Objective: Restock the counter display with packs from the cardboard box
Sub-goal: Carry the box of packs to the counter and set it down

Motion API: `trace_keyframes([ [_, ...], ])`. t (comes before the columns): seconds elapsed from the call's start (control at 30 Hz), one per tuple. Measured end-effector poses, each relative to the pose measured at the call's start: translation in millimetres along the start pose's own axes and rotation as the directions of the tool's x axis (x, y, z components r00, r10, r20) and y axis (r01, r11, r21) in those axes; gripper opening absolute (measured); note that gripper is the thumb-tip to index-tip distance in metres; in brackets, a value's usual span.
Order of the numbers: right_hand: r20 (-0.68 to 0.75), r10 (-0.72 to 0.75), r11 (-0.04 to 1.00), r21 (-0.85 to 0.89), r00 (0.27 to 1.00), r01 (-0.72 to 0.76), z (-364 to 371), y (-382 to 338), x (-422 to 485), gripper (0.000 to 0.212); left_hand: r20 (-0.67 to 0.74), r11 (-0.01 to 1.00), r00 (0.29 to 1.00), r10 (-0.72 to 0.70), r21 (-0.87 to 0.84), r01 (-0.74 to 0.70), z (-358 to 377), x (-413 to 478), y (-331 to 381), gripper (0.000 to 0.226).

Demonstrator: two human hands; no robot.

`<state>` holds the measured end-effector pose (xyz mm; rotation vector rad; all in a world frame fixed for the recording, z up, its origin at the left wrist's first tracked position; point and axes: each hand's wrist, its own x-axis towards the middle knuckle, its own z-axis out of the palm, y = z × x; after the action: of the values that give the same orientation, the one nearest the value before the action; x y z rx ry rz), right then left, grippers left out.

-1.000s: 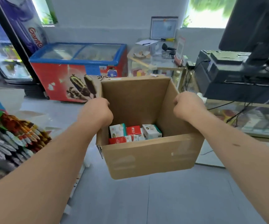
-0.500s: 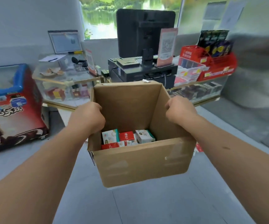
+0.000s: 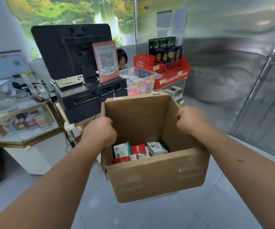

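I carry an open cardboard box [image 3: 156,177] in front of me, off the floor. My left hand [image 3: 99,132] grips its left wall and my right hand [image 3: 190,120] grips its right wall. Several small packs [image 3: 139,151], red, white and teal, lie on the box's bottom. Behind the box on the glass counter stands the red display rack [image 3: 171,75] holding dark packets [image 3: 166,50], with a clear plastic bin [image 3: 140,78] of packs beside it.
A black till with its monitor [image 3: 70,50] and a QR-code sign [image 3: 107,61] fills the counter's middle. A person's head [image 3: 121,57] shows behind the sign. A glass showcase [image 3: 18,116] runs to the left. Metal wall and door frame [image 3: 257,96] stand at right; grey tiled floor lies below.
My view has swung right: the ice-cream freezer left the frame and the counter with till and red rack came closer. Both hands keep their grip on the box.
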<state>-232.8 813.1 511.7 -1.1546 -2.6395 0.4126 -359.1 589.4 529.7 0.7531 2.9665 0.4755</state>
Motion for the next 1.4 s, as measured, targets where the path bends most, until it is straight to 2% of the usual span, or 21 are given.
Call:
trace_keyframes([
  [0.3,0.000,0.042,0.998,-0.047,0.999,-0.042,-18.2,76.0,76.8,0.035,0.040,0.999,0.999,0.019,-0.029,-0.018,45.8,58.5,91.1,0.053],
  [0.7,0.015,0.168,0.983,-0.081,0.986,-0.166,-13.5,114.1,178.7,0.048,0.103,0.987,0.988,0.113,-0.122,-0.101,85.8,191.3,156.4,0.045],
  [0.9,-0.002,0.198,0.978,-0.063,0.980,-0.197,-19.7,135.3,230.9,0.051,0.093,0.985,0.985,0.143,-0.108,-0.133,101.6,234.1,188.9,0.043],
  [1.13,0.049,0.126,0.992,-0.019,0.991,-0.125,6.2,155.4,300.0,0.052,0.089,0.992,0.996,0.025,-0.122,-0.014,125.4,264.1,212.7,0.046],
  [1.4,0.133,-0.124,0.991,0.076,0.983,0.114,45.6,189.8,389.5,0.049,0.001,0.978,0.979,-0.206,-0.022,0.205,157.4,275.8,261.5,0.046],
])
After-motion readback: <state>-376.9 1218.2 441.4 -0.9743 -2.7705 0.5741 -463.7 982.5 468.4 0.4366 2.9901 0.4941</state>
